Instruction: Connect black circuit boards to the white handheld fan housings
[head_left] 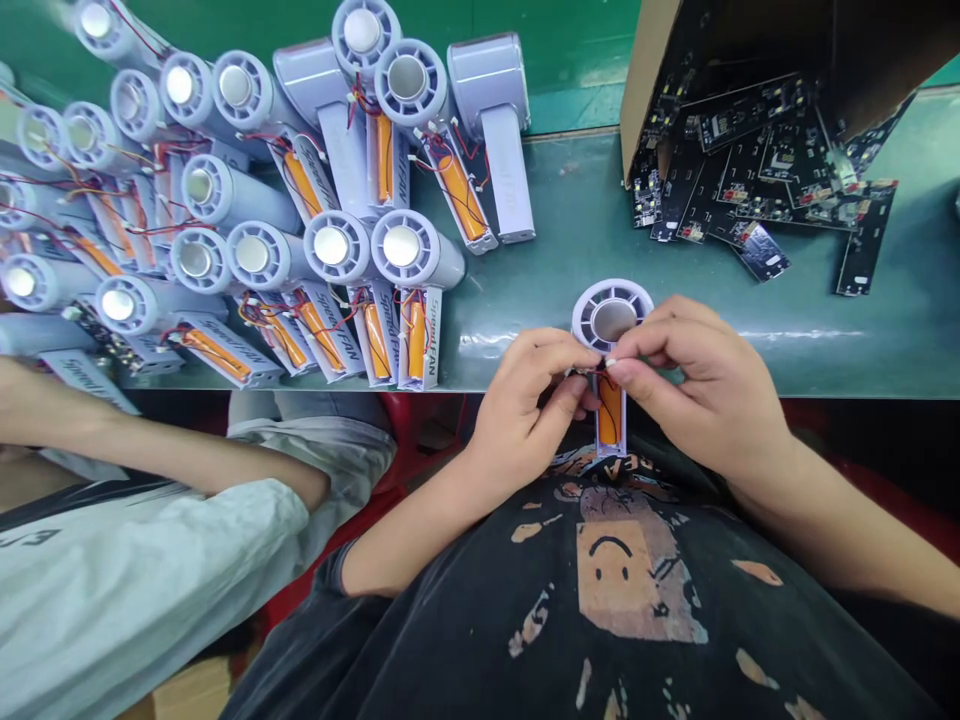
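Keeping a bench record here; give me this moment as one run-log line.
left hand: fingers by wires, grip unclear | right hand: pinching white connector | fan: between hands, orange battery exposed | circuit boards: untouched

Lighting was bright and cool, apparently from overhead. Pale glare streaked the green bench (540,300) beyond my left hand (521,405) and to the right of my right hand (697,385). Metal discs (330,245) left of my left hand reflected nearly white. Deep shadow filled the carton (646,80) beyond my right hand. The small connector (610,363) at my right fingertips appeared soft. Wide-angle distortion stretched the outer edges, well apart from both hands.
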